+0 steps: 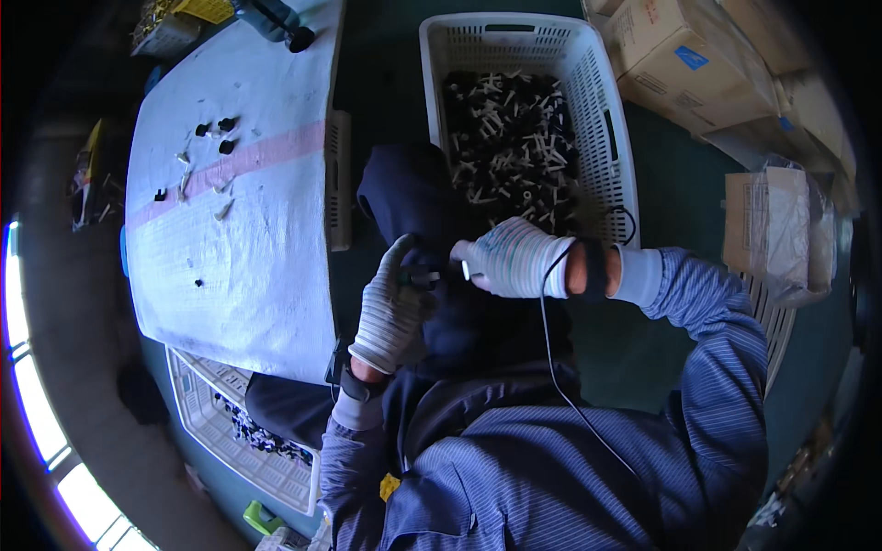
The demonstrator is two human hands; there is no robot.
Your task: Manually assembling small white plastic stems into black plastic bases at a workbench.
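Both of my hands wear striped white gloves and are held over my dark-trousered leg. My left hand (390,312) is closed on a small black part (419,275) with a pale end that points toward the other hand. A short gap to the right, my right hand (516,257) pinches a small white plastic piece (467,271). The two parts do not touch. Just beyond the right hand stands a white slatted crate (620,138), holding many black parts with white stems (514,129).
On my left is a white-covered table (266,266) with a pink stripe, a few black caps (228,147) and white bits. A second crate (197,404) of small parts sits under its near edge. Cardboard boxes (680,64) are stacked at far right. A thin cable (551,358) runs from my right wrist.
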